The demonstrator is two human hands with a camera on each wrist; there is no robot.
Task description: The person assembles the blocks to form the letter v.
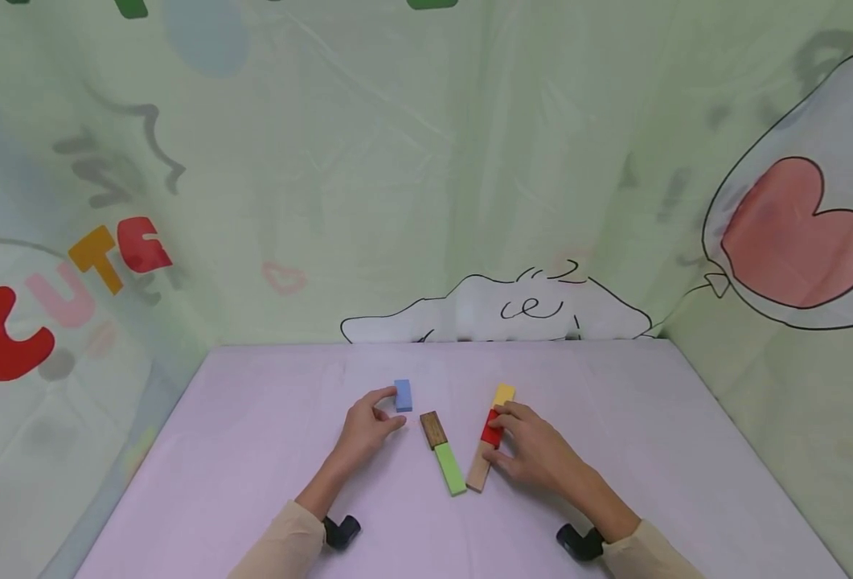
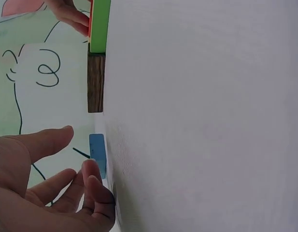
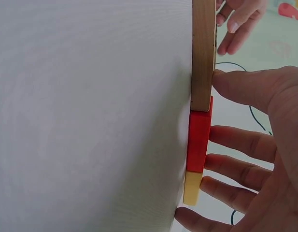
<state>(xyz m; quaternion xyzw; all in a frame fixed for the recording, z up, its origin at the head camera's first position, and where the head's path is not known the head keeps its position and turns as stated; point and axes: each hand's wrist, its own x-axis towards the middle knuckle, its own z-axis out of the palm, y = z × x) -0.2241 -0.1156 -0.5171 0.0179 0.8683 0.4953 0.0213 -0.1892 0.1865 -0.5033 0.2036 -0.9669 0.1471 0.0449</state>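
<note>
Several small blocks lie on the table in two slanted rows that converge toward the near side. The left row is a dark brown block (image 1: 433, 430) end to end with a green block (image 1: 450, 471). A yellow block (image 1: 504, 393), a red block (image 1: 490, 434) and a pale wooden block (image 1: 478, 470) make up the right row. My right hand (image 1: 538, 448) rests its fingertips and thumb along that row's right side. Beside a separate blue block (image 1: 403, 396), my left hand (image 1: 367, 424) has thumb and fingers apart; a fingertip is at or very near the block's left side.
A pale lilac cloth covers the table (image 1: 267, 450). Printed curtain walls (image 1: 397, 201) stand behind it and at both sides. A black wrist device (image 1: 342, 532) shows at the left wrist, another black device (image 1: 580, 543) at the right.
</note>
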